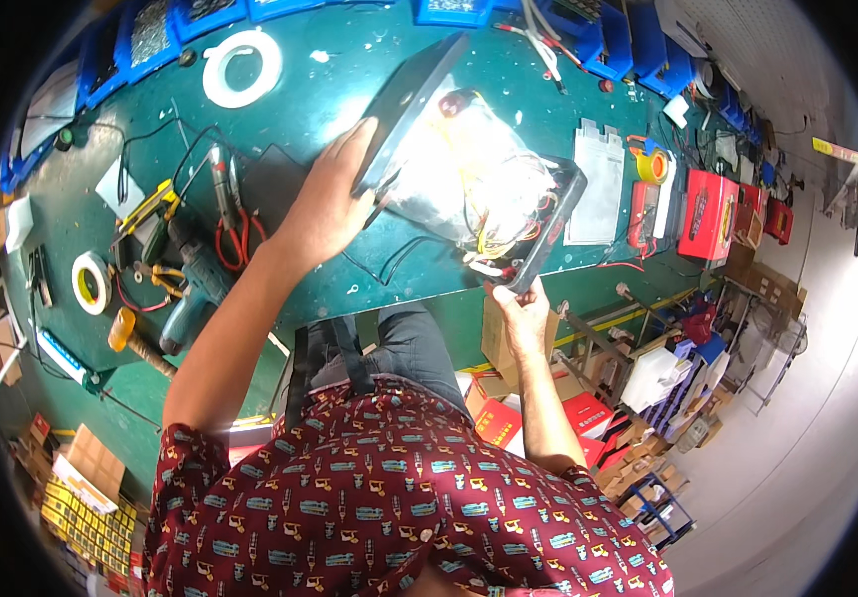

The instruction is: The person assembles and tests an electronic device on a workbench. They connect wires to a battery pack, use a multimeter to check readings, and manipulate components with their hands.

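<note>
A brightly lit, glaring bundle of wires (494,204), with yellow, red and white leads, lies between two black pieces. My left hand (334,194) is closed on the edge of a flat black panel (411,104), which stands tilted at the left of the bundle. On the other side, my right hand (524,313) grips the near end of a black frame (553,229), its thumb on the corner. Glare washes out the middle of the bundle, so I cannot make out what the wires join. Some of my left fingers are hidden behind the panel.
Left of me lie red-handled pliers (235,239), a drill (195,259) and a hammer (135,338). A white tape roll (242,70) rests farther back. Blue bins (155,40) line the far edge. At right are a silver pouch (595,184) and a red box (708,219).
</note>
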Tool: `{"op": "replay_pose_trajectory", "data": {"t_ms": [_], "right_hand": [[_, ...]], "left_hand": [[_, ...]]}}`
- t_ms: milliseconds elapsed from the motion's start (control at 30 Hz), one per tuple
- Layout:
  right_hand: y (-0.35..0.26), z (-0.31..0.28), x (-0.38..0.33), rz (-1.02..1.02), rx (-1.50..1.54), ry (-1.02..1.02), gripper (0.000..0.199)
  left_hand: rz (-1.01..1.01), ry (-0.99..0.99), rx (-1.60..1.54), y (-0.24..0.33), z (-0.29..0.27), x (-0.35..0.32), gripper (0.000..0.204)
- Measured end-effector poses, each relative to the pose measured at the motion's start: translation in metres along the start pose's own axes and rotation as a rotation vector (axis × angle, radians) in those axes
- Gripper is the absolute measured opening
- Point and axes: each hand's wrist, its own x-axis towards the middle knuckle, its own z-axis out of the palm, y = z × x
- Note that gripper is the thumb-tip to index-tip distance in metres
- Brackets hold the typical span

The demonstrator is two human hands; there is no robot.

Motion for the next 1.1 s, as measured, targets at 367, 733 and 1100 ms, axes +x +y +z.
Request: {"op": "replay_pose_trajectory", "data": {"t_ms": [367,733,1100], "right_hand": [[-0.009,-0.019,0.004,0.035,0.164,-0.031,0.049],[-0.035,-0.023,0.018,-0.027,0.138,0.068,0.041],[-0.049,-0.010,0.026,-0.089,0.028,0.100,0.046]], "left_hand": [[-0.071,0.036,-0.093,0.040,0.002,0.011,0.070],[-0.063,0.001,-0.072,0.060,-0.004,0.053,0.061],[-0.197,-0.025,-0.296,0.036,-0.008,0.063,0.060]]}}
